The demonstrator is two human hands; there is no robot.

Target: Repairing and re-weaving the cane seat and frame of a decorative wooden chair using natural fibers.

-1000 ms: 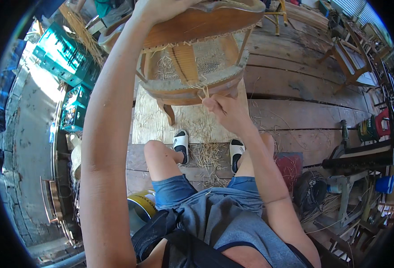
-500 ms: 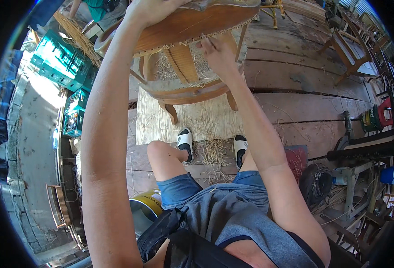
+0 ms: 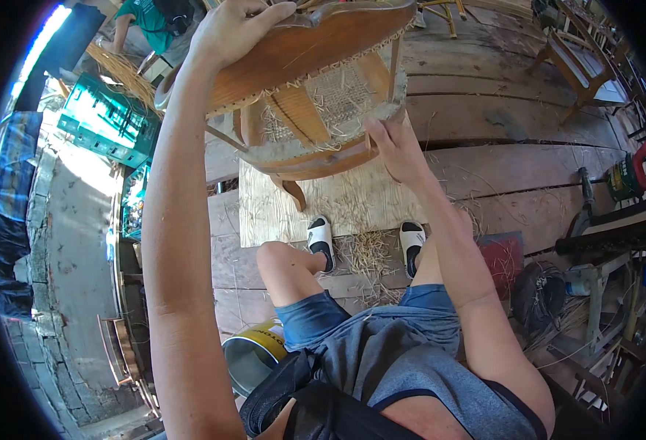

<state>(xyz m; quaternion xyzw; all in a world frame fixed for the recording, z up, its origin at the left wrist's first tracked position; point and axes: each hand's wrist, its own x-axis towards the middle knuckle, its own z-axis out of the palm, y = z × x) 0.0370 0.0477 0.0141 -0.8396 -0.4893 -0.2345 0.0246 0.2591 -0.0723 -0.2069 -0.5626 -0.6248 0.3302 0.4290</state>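
In front of me stands a wooden chair [image 3: 316,55] with a curved back and bent legs. Light cane strips are laced along the lower edge of its back panel. Beneath the panel shows a woven cane seat [image 3: 341,92] with loose strands on it, and a ribbed wooden slat [image 3: 299,116] runs between. My left hand [image 3: 235,33] grips the top of the back, thumb pointing right. At the right front corner of the seat frame, my right hand [image 3: 398,150] is closed over the edge; part of its fingers is hidden.
The chair stands on a plywood board [image 3: 338,202]; cane scraps [image 3: 371,255] lie between my feet. Green crates [image 3: 107,117] and a person in green [image 3: 143,26] are at left. A yellow-banded bucket [image 3: 253,345] sits by my leg. Another chair [image 3: 576,70] stands far right.
My right hand has left the laced edge of the back panel and come down to the seat frame's corner. The left hand stays on the chair's back. The view has shifted slightly.
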